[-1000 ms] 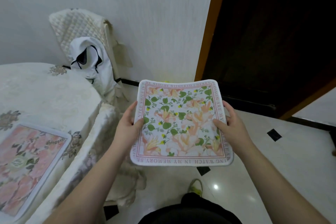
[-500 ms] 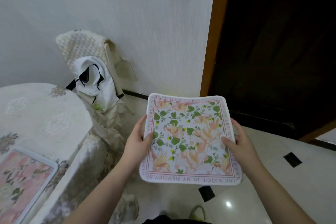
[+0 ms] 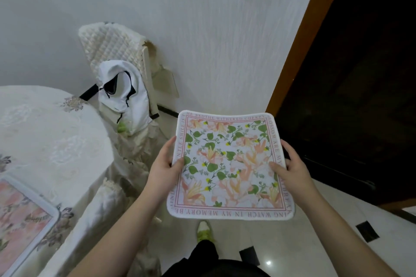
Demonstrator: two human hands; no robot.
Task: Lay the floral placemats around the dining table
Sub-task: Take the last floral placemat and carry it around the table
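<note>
I hold a square floral placemat (image 3: 229,164) with green leaves, peach flowers and a lettered border flat in the air over the floor, to the right of the dining table (image 3: 51,141). My left hand (image 3: 164,166) grips its left edge, thumb on top. My right hand (image 3: 292,168) grips its right edge the same way. A second placemat (image 3: 22,218), pink and floral, lies on the table's cream cloth at the lower left, partly cut off by the frame.
A chair (image 3: 117,51) with a quilted cream cover stands against the wall behind the table, a white hooded jacket (image 3: 123,94) draped over it. A dark doorway (image 3: 351,74) with a wooden frame opens at right. Glossy tiled floor and my shoe (image 3: 203,231) lie below.
The view has tilted upward and shifted, so the chair and a wall switch show more fully and the table sits lower left. Both hands keep the same hold on the placemat.
</note>
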